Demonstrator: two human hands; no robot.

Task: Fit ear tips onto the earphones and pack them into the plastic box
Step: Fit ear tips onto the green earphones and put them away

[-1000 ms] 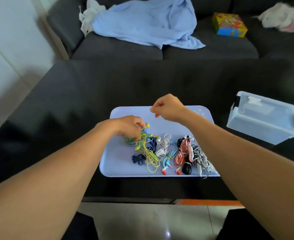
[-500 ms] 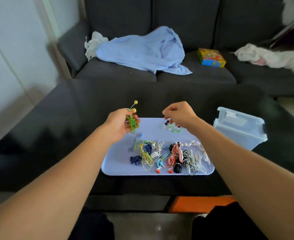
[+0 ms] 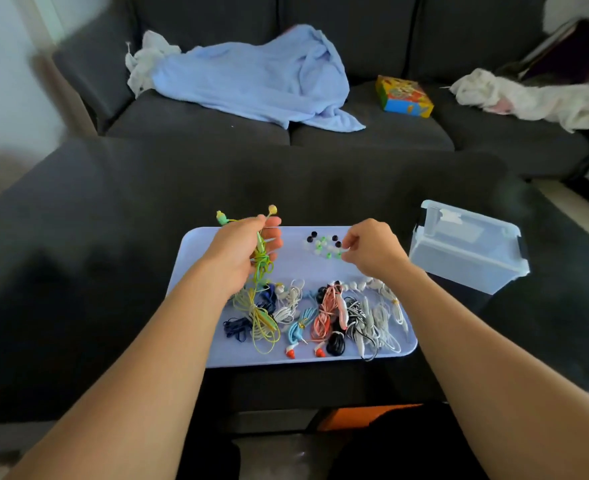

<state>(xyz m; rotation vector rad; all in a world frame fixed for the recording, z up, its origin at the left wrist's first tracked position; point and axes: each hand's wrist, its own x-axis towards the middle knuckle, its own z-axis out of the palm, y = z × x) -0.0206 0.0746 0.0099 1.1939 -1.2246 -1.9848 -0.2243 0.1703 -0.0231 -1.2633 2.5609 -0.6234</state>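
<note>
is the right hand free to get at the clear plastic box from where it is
Probably yes. The right hand is at the loose ear tips on the pale blue tray, and the clear plastic box sits lidded just to its right with nothing between them.

Remote log, head view. Landmark: the light-purple rectangular plastic tray point(image 3: 315, 270).

- I see both of the person's forearms, left forearm point(image 3: 168, 344) and right forearm point(image 3: 466, 327), on the near side of the tray. They are bare from wrist to frame edge.
- Left hand point(image 3: 241, 251), over the tray's far-left part: bare, and its fingertips show rounded ends.
- Right hand point(image 3: 372, 251), over the tray's far-right part: bare. I see mostly the back of it and the knuckles.
- Nearer than the tray, at the bottom edge: black clothing over the lap point(image 3: 407, 448), in two dark masses. Fabric and cut are too dark for me to make out.
</note>
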